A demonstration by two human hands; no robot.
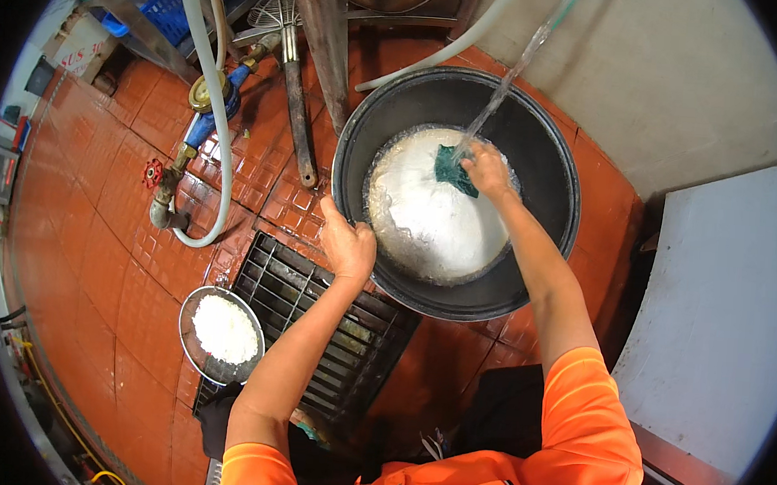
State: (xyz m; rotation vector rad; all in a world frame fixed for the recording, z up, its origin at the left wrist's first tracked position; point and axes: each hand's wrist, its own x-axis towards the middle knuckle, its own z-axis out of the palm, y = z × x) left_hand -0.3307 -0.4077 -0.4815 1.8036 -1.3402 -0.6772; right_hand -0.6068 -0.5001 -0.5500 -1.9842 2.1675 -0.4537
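A large round black pot sits on the tiled floor, tilted slightly toward me. My left hand is closed over its near left rim, the thumb lying along the edge. Inside the pot, my right hand grips a dark green scouring pad, pressing it on a pale, whitish rounded surface with cloudy water round it. I cannot tell whether that surface is the pot's bottom or something lying on it. A stream of water from a clear hose falls beside my right fingers.
A round strainer holding white rice-like grains rests by a metal floor grate. A long-handled skimmer, a pipe with a red valve and a pale hose lie left. A wall and white panel bound the right.
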